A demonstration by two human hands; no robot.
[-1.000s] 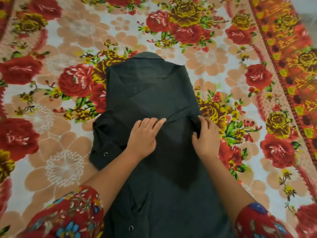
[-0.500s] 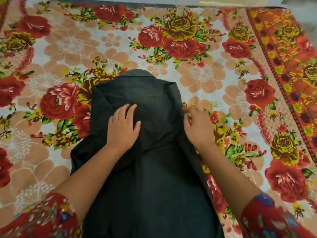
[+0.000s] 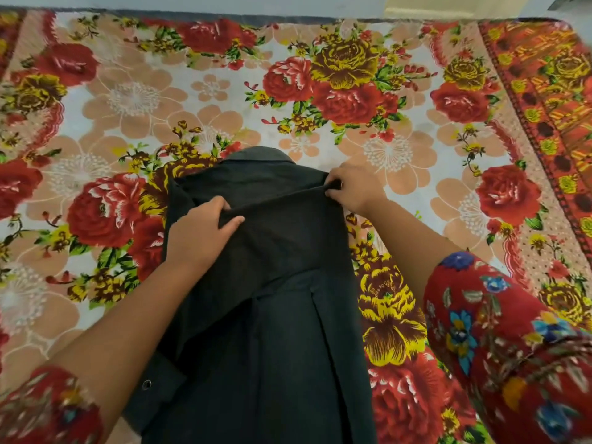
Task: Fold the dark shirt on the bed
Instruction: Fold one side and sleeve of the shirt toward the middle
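The dark shirt [image 3: 272, 315] lies lengthwise on the bed, its collar pointing away from me and its lower part running out of view at the bottom. A fold of cloth runs across it below the collar. My left hand [image 3: 201, 232] grips the left end of that fold, thumb under and fingers over. My right hand [image 3: 352, 187] pinches the right end at the shirt's edge. A cuff with a metal snap [image 3: 146, 384] sticks out at the lower left.
The bed is covered by a floral bedsheet [image 3: 400, 155] with red and yellow roses and an orange patterned border on the right. A pale wall runs along the far edge. My forearms in red flowered sleeves reach in from both lower corners.
Both hands moved up the shirt toward the collar. They went from lying flat on the cloth to gripping a fold across it. The view tilted up, showing the bed's far edge.
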